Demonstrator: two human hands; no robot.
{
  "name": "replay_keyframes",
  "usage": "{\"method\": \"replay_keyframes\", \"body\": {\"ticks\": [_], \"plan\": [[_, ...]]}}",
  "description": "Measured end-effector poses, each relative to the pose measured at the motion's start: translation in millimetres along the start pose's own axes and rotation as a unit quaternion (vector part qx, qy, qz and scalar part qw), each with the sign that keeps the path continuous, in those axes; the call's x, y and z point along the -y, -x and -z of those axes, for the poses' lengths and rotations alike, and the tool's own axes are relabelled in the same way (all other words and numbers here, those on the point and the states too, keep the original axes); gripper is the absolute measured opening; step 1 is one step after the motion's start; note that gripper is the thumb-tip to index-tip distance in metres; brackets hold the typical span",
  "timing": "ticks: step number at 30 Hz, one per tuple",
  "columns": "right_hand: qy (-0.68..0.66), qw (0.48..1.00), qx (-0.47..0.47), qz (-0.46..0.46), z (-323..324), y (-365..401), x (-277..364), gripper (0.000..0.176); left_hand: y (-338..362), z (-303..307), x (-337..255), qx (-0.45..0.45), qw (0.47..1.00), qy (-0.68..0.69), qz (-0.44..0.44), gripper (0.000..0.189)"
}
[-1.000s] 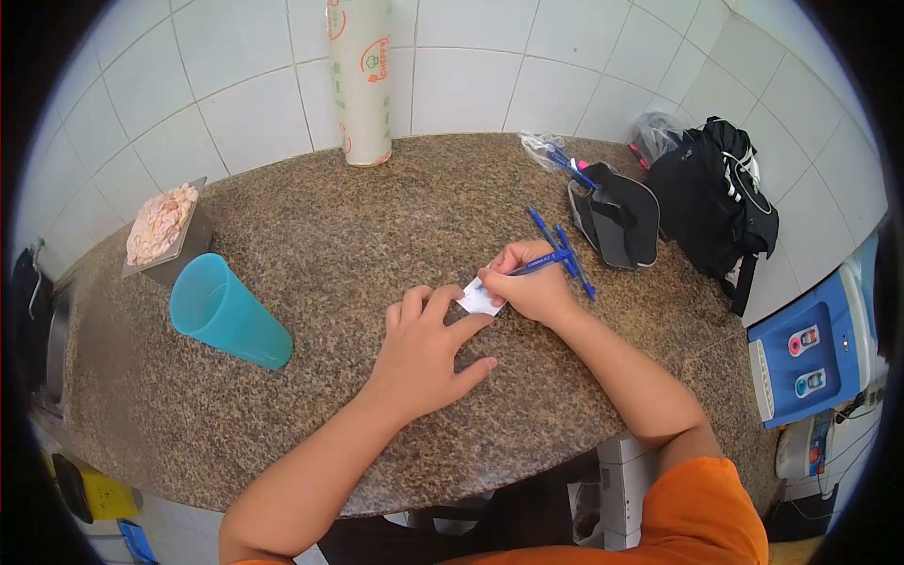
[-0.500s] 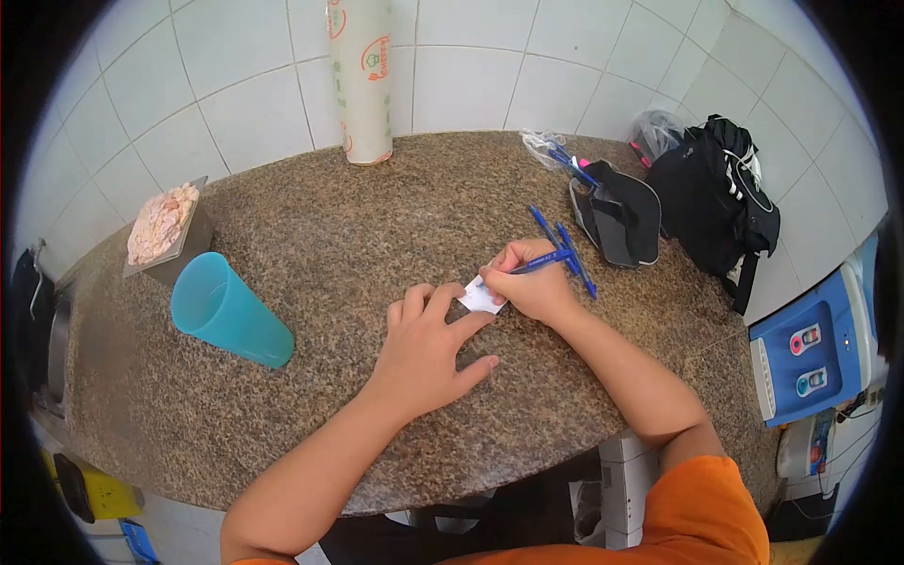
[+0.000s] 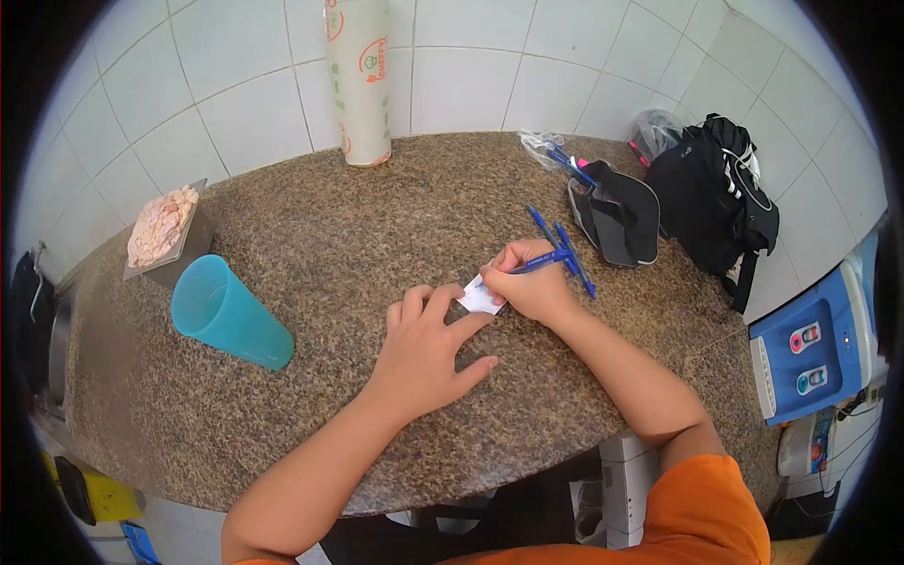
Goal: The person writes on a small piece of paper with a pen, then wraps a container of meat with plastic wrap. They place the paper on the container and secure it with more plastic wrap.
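Note:
A small white paper (image 3: 478,296) with faint blue marks lies on the brown speckled countertop (image 3: 367,217). My right hand (image 3: 530,282) is closed round a blue pen (image 3: 544,262), its fingertips at the paper's right side and the pen's tip hidden by them. My left hand (image 3: 428,348) lies flat with fingers apart, its fingertips at the paper's left and lower edges. Just beyond my right hand, two blue pens (image 3: 582,266) lie crossing or close together on the counter.
A teal cup (image 3: 235,315) and a metal container of pinkish food (image 3: 162,229) stand at the left. A tall plastic-wrapped roll (image 3: 362,94) stands by the wall. A dark cap (image 3: 617,215), a black bag (image 3: 706,193) and a blue water dispenser (image 3: 817,348) are at the right.

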State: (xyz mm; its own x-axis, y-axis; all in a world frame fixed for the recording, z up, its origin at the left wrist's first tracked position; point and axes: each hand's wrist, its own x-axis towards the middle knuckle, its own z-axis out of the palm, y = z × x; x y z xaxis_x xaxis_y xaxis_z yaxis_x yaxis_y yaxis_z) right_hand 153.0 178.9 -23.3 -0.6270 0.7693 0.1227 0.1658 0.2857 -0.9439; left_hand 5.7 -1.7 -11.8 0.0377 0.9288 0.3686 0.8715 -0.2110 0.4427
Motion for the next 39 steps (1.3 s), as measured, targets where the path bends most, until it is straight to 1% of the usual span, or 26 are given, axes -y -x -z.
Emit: {"method": "replay_keyframes", "body": {"ticks": [2,5,7,17,22,25,28,32,34,39], "plan": [[0.006,1.0,0.004,0.006,0.2,-0.1,0.3,0.032,-0.2,0.5,-0.7,0.002,1.0,-0.001,0.001,0.049],[-0.007,1.0,-0.008,-0.016,-1.3,0.6,-0.5,0.032,0.4,0.0,-0.8,0.003,1.0,-0.002,0.003,0.049],[-0.047,0.998,-0.027,-0.018,-2.1,-1.0,-6.3,0.032,0.4,0.1,-0.5,0.003,1.0,-0.003,0.003,0.049],[0.014,1.0,-0.015,0.002,-1.0,0.2,-0.8,0.031,0.6,-0.7,0.4,0.002,1.0,0.001,0.003,0.049],[-0.023,0.999,-0.038,-0.01,-1.2,-0.8,-7.8,0.03,0.3,-0.7,0.0,-0.001,1.0,-0.004,0.002,0.049],[-0.004,0.998,-0.057,-0.001,-3.5,0.6,-4.1,0.026,0.5,-0.7,-0.3,0.003,1.0,0.0,0.004,0.049],[-0.006,0.999,-0.038,0.007,-2.0,0.6,-2.7,0.027,0.4,-0.8,-0.1,0.0,1.0,0.001,0.001,0.049],[-0.008,0.999,-0.046,-0.009,-1.8,-0.5,-6.5,0.029,0.5,-0.7,-0.2,0.001,1.0,0.001,0.002,0.049],[-0.046,0.998,-0.039,-0.007,-1.0,0.0,-5.2,0.03,0.3,-0.5,-1.0,-0.001,1.0,0.001,0.001,0.049],[0.009,0.999,-0.034,-0.003,5.0,-1.6,-2.7,0.032,0.5,-1.0,-0.2,0.001,1.0,0.005,0.003,0.049]]}}
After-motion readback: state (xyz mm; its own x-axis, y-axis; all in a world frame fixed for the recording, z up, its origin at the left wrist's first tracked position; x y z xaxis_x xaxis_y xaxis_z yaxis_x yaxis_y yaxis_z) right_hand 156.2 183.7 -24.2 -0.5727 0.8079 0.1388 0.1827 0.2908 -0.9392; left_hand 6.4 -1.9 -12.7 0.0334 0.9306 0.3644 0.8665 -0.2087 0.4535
